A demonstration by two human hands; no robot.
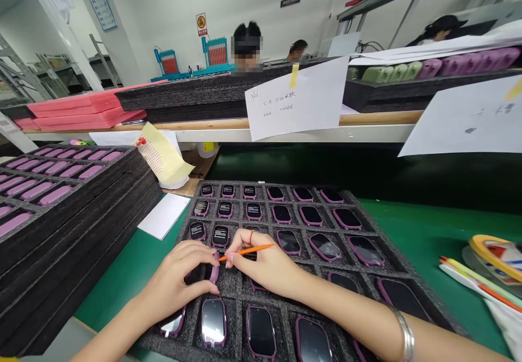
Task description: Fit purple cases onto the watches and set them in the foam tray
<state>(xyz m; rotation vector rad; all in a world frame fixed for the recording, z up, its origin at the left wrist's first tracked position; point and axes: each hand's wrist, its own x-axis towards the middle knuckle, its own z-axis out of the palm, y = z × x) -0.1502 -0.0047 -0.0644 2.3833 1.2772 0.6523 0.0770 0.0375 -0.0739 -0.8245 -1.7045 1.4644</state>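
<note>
My left hand [179, 275] grips a purple-framed watch [215, 272] by its edges, tilted up on its side over the black foam tray [234, 286]. My right hand [261, 261] is closed round a thin orange stick [256, 249], whose tip touches or nearly touches the side of that watch. Purple watches lie face up in the tray's compartments around both hands. Several at the back left, such as one watch [253, 211], show lit text; others, like the watch [261, 331] near the front, have dark screens. My palms hide some compartments.
Stacked foam trays [122, 215] with purple pieces rise at the left, beside a white paper pad [164, 215]. Pens [481, 283] and a tape roll [497, 253] lie at the right. A shelf edge [367, 132] with hanging papers crosses behind; people sit beyond.
</note>
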